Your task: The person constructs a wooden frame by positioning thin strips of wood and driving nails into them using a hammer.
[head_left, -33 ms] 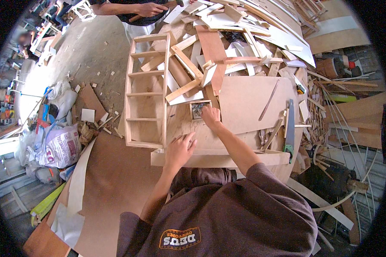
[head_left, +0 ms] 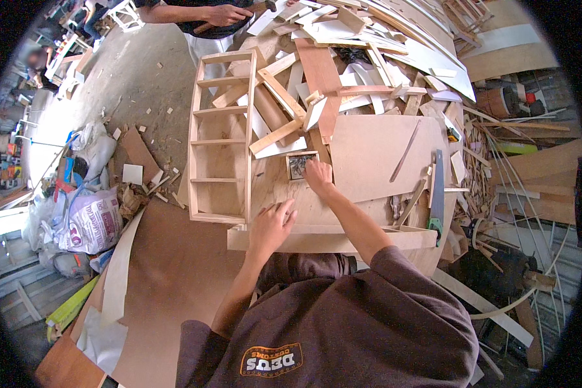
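Observation:
My right hand point(head_left: 319, 174) is at a small square wooden box point(head_left: 290, 173) of dark nail-like pieces, its fingers bent into the contents, so what they grip is hidden. My left hand point(head_left: 271, 223) is lower and to the left, fingers apart and slightly curved, holding nothing, above the near part of the plywood worktop point(head_left: 275, 184). Left of the small box lies a wooden frame with crosspieces point(head_left: 249, 155). A narrow wooden rail point(head_left: 326, 239) runs along the near edge beneath my forearms. A handsaw with a green handle point(head_left: 436, 200) lies at the right.
Scrap boards and strips point(head_left: 343, 29) pile up at the back, beside a large flat panel point(head_left: 375, 155) with a thin metal bar point(head_left: 404, 152). A co-worker's hand point(head_left: 233, 14) holds a hammer at the top. Plastic sacks point(head_left: 90, 220) and a brown sheet point(head_left: 155, 291) are at the left.

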`<control>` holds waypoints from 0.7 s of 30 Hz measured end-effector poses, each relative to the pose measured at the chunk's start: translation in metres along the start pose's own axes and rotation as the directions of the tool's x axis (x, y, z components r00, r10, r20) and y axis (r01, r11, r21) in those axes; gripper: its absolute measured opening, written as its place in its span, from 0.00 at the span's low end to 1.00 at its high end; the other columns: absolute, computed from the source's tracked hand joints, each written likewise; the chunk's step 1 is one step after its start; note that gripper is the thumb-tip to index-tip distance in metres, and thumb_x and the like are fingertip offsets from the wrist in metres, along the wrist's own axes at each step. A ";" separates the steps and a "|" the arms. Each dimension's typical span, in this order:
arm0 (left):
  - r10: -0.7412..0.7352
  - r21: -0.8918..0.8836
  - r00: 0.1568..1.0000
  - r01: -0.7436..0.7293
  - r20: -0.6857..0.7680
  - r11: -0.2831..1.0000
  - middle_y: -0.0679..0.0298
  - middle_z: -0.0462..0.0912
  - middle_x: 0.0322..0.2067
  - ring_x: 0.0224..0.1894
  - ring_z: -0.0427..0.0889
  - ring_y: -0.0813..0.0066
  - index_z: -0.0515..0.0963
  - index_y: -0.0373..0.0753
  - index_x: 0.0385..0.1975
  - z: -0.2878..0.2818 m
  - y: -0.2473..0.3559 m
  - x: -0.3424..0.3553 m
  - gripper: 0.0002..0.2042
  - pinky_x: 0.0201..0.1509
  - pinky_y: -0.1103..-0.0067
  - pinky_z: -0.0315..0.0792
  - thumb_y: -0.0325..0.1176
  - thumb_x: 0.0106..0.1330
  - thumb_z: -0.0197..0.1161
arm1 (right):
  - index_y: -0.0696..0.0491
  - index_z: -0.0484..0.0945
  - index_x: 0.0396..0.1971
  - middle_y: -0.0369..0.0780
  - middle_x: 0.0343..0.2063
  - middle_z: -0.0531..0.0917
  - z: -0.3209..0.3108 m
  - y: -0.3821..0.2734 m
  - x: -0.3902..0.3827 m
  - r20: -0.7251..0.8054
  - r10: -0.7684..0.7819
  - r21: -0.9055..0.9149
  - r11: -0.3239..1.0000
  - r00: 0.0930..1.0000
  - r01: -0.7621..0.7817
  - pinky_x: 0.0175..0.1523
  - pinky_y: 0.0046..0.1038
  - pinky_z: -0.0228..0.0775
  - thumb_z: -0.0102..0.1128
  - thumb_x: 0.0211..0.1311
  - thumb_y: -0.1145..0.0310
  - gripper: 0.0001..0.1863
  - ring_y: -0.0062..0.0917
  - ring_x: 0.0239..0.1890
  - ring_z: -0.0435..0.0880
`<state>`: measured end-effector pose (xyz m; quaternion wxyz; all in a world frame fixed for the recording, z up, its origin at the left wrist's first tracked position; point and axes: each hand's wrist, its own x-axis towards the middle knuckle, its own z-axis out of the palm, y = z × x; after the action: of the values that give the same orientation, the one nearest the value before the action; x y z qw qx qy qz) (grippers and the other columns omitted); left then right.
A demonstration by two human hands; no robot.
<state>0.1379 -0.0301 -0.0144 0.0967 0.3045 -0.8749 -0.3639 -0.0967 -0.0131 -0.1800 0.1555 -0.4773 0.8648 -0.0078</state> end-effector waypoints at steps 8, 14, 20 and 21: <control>-0.023 -0.001 1.000 0.023 0.004 1.000 0.58 0.88 0.36 0.39 0.86 0.53 0.79 0.39 0.55 -0.001 0.001 -0.002 0.18 0.46 0.63 0.79 0.42 0.72 0.61 | 0.54 0.87 0.31 0.48 0.31 0.88 -0.032 0.002 -0.005 0.010 0.051 0.334 0.941 0.999 -0.051 0.42 0.41 0.80 0.71 0.52 0.62 0.11 0.42 0.35 0.88; -0.027 0.010 1.000 0.027 0.016 1.000 0.57 0.88 0.36 0.40 0.86 0.52 0.79 0.39 0.56 0.000 0.001 -0.001 0.18 0.47 0.63 0.79 0.42 0.72 0.61 | 0.54 0.87 0.35 0.45 0.31 0.89 -0.051 0.003 -0.012 -0.101 0.021 0.466 0.884 0.995 0.029 0.41 0.39 0.79 0.68 0.53 0.67 0.10 0.39 0.33 0.88; 0.086 0.016 0.996 -0.086 0.030 0.996 0.56 0.88 0.39 0.45 0.85 0.59 0.80 0.38 0.53 -0.001 0.006 -0.002 0.19 0.54 0.64 0.76 0.46 0.72 0.61 | 0.57 0.85 0.40 0.45 0.33 0.88 -0.101 0.016 -0.058 -0.259 0.085 0.743 0.654 0.962 0.142 0.40 0.31 0.78 0.63 0.60 0.77 0.09 0.28 0.33 0.87; 0.137 0.046 0.989 -0.139 0.047 0.989 0.56 0.87 0.39 0.46 0.85 0.59 0.80 0.39 0.53 0.002 0.006 -0.002 0.19 0.55 0.65 0.75 0.47 0.72 0.61 | 0.58 0.85 0.39 0.45 0.34 0.89 -0.120 0.021 -0.076 -0.242 0.157 0.777 0.622 0.958 0.094 0.41 0.29 0.77 0.61 0.63 0.78 0.07 0.26 0.34 0.87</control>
<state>0.1364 -0.0244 -0.0118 0.0949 0.2372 -0.9045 -0.3416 -0.1094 0.0451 -0.0491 0.2206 -0.3406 0.7963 -0.4487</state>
